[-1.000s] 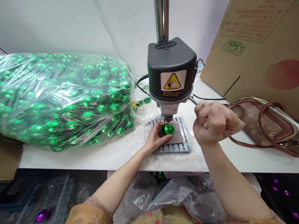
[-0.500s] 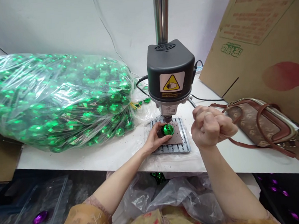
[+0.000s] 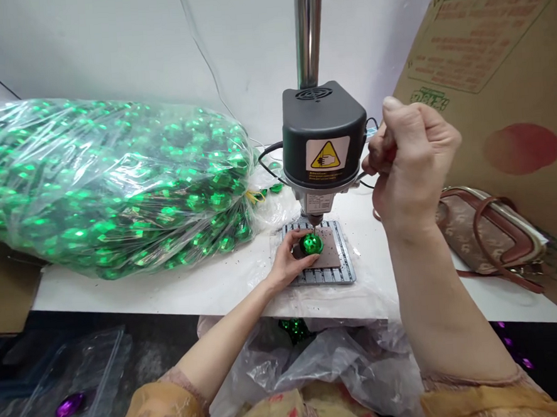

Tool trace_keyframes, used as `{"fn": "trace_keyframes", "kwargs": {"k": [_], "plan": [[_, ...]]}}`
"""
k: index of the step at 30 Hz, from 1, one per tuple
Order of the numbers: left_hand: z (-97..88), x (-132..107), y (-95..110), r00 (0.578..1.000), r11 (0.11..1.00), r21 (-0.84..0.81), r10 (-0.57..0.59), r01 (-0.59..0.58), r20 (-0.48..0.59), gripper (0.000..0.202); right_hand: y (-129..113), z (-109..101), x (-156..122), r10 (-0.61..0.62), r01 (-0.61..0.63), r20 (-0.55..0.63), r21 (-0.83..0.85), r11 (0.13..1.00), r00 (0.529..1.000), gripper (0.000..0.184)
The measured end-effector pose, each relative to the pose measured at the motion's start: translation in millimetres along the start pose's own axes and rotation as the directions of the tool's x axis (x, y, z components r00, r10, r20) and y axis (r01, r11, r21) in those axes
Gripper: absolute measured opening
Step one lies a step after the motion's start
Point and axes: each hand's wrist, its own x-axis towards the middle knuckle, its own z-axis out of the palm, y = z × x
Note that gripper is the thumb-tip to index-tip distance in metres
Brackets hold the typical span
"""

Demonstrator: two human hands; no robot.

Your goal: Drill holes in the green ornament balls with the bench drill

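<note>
A shiny green faceted piece (image 3: 311, 243) lies on a brown board (image 3: 331, 249) over the slotted metal base (image 3: 348, 273) of a small bench drill press (image 3: 324, 136). My left hand (image 3: 291, 258) grips this piece between thumb and fingers, under the drill bit (image 3: 314, 229). The bit's tip is at or just above the piece; I cannot tell whether it touches. To the right of the black motor housing, my right hand (image 3: 411, 150) is closed round the drill press's lever, whose grip end is hidden in the fist.
A large clear bag of green faceted pieces (image 3: 117, 187) fills the table's left side. On the right are a brown handbag (image 3: 491, 227) and a big cardboard box (image 3: 482, 64). Below the front edge hangs clear plastic sheeting (image 3: 316, 363); a purple piece (image 3: 70, 405) lies lower left.
My right hand has risen with the lever, and the drill bit has lifted, showing more of its length above the green piece. My left hand stays on the piece. The view has shifted slightly.
</note>
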Motion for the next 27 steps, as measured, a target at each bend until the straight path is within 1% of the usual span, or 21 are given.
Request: {"fn": "trace_keyframes", "kwargs": {"k": [2,3,4,5,7,9,10,11,13,14,15,16,17,18,19,20,22,24,25,26,27], "plan": [[-3.0,-11,9,0.996,0.997,0.060,0.053,-0.049,-0.072,0.047,2,0,-1,-0.021,0.021,-0.002,0.003,1.000,1.000,0.048],[-6.0,-20,14,0.992,0.992,0.098,0.088,-0.080,-0.089,0.043,2,-1,-2,-0.030,0.031,-0.014,0.014,0.999,0.999,0.046],[-9.9,-30,19,0.989,0.985,0.131,0.126,-0.115,-0.076,0.040,3,-1,-4,-0.036,0.036,-0.027,0.024,0.999,0.999,0.044],[-14.7,-43,24,0.987,0.976,0.157,0.160,-0.153,-0.031,0.037,3,0,-5,-0.040,0.041,-0.038,0.030,0.999,0.999,0.044],[-26.3,-75,31,0.970,0.956,0.190,0.200,-0.224,0.137,0.039,4,0,-6,-0.048,0.049,-0.043,0.029,0.998,0.998,0.044],[-38.5,-111,32,0.930,0.931,0.246,0.183,-0.268,0.319,0.050,4,-1,-6,-0.053,0.054,-0.035,0.028,0.998,0.998,0.044],[-44.3,-129,29,0.913,0.920,0.278,0.160,-0.276,0.377,0.055,4,-1,-6,-0.055,0.056,-0.033,0.032,0.998,0.998,0.045],[-49.7,-145,26,0.908,0.915,0.302,0.135,-0.268,0.397,0.056,4,-1,-6,-0.056,0.058,-0.034,0.038,0.998,0.998,0.045],[-58.9,-172,17,0.913,0.918,0.326,0.082,-0.226,0.400,0.056,4,-1,-6,-0.061,0.063,-0.043,0.047,0.997,0.997,0.044],[-62.6,-180,13,0.916,0.921,0.329,0.068,-0.210,0.395,0.056,3,0,-6,-0.065,0.067,-0.047,0.050,0.996,0.997,0.044],[-65.6,-182,10,0.917,0.920,0.332,0.065,-0.208,0.394,0.055,3,0,-7,-0.069,0.072,-0.049,0.052,0.996,0.996,0.043],[-67.8,-179,8,0.917,0.913,0.341,0.078,-0.223,0.392,0.053,3,0,-7,-0.074,0.077,-0.050,0.054,0.996,0.996,0.042],[-69.2,-169,7,0.922,0.901,0.361,0.097,-0.242,0.376,0.047,4,0,-7,-0.080,0.083,-0.050,0.056,0.995,0.995,0.041],[-69.8,-153,8,0.932,0.883,0.392,0.119,-0.257,0.343,0.038,4,0,-8,-0.088,0.091,-0.052,0.056,0.994,0.995,0.040],[-69.6,-129,9,0.946,0.864,0.433,0.134,-0.257,0.294,0.029,4,0,-8,-0.096,0.099,-0.055,0.054,0.994,0.994,0.040],[-68.7,-100,10,0.961,0.844,0.480,0.134,-0.239,0.243,0.022,5,0,-8,-0.106,0.109,-0.057,0.050,0.993,0.993,0.040],[-65.7,-31,10,0.991,0.833,0.539,0.076,-0.124,0.110,0.017,6,0,-9,-0.117,0.119,-0.062,0.040,0.992,0.991,0.040],[-62.3,43,6,0.998,0.840,0.540,0.059,-0.056,0.012,0.017,6,0,-10,-0.113,0.115,-0.062,0.030,0.993,0.992,0.041],[-60.8,76,3,0.995,0.869,0.493,0.007,0.044,-0.101,0.015,6,-1,-10,-0.107,0.109,-0.062,0.025,0.994,0.992,0.041],[-59.6,105,-2,0.989,0.879,0.471,-0.003,0.073,-0.147,0.017,6,-1,-11,-0.097,0.099,-0.065,0.019,0.995,0.993,0.042],[-58.6,129,-7,0.984,0.890,0.449,-0.002,0.082,-0.176,0.019,5,-2,-11,-0.089,0.090,-0.067,0.011,0.996,0.994,0.042]]}}
